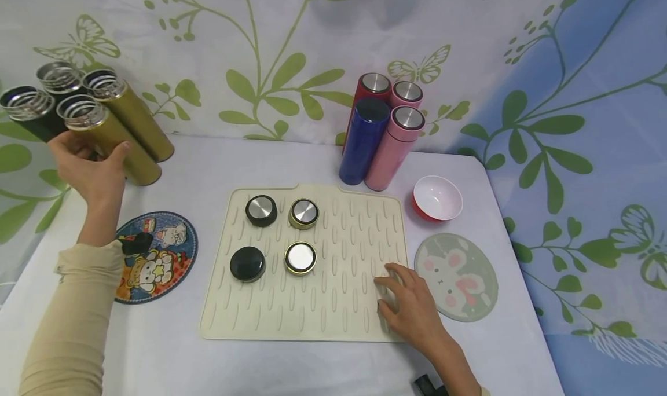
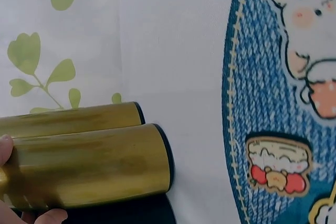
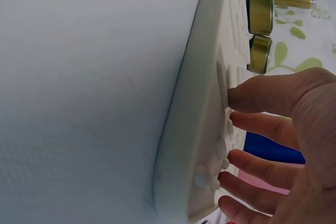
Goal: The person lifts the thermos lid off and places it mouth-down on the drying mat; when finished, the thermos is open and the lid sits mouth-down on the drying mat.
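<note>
At the back left my left hand point(image 1: 92, 167) grips the front gold thermos bottle point(image 1: 127, 153), thumb and fingers around its upper body. The bottle has no lid and shows a bare steel neck. Touching it in the left wrist view is a second gold bottle point(image 2: 63, 121); two black bottles point(image 1: 39, 118), also lidless, stand beside them. My right hand point(image 1: 411, 300) has its fingers loosely bent, fingertips resting on the right part of the cream ribbed mat point(image 1: 344, 309). On the mat lie two black lids point(image 1: 247, 264) and two gold-rimmed lids point(image 1: 304, 213).
Behind the mat stand a blue bottle point(image 1: 363, 144), a red bottle point(image 1: 359, 92) and two pink bottles point(image 1: 393, 153), all lidded. A small red-and-white bowl point(image 1: 439, 199) and a rabbit placemat point(image 1: 458, 277) are right; a round blue placemat point(image 1: 179, 251) lies near my left forearm.
</note>
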### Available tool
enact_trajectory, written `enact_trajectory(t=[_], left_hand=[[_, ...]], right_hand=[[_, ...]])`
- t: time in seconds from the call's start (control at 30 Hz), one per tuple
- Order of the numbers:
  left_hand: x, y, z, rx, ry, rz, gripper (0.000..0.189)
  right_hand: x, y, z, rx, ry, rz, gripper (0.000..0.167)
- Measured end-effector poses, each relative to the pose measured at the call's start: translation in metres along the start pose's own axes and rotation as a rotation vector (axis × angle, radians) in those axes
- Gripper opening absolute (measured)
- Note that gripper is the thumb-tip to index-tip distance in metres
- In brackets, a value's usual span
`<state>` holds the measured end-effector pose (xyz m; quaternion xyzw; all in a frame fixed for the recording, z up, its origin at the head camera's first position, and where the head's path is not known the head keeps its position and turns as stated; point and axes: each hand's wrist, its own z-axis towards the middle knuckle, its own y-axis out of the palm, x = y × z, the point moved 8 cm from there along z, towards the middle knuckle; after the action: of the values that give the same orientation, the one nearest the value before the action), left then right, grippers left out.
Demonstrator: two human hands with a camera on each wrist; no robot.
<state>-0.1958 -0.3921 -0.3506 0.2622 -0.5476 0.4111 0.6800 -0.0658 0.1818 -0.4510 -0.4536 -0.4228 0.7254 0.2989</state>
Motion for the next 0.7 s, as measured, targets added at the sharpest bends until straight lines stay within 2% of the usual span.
enact_trajectory(t=[0.47,0.57,0.7], left_hand=[[-0.003,0.001,0.000,0.030,0.009,-0.044,0.060],[-0.010,0.003,0.005,0.020,0.043,0.008,0.061],[-0.020,0.002,0.013,0.007,0.133,0.145,0.063]], right_hand=[[0.000,0.002,0.001,-0.011,0.008,-0.003,0.038],[0.000,0.002,0.001,-0.017,0.015,-0.004,0.038],[0.000,0.002,0.000,-0.005,0.017,-0.002,0.038]])
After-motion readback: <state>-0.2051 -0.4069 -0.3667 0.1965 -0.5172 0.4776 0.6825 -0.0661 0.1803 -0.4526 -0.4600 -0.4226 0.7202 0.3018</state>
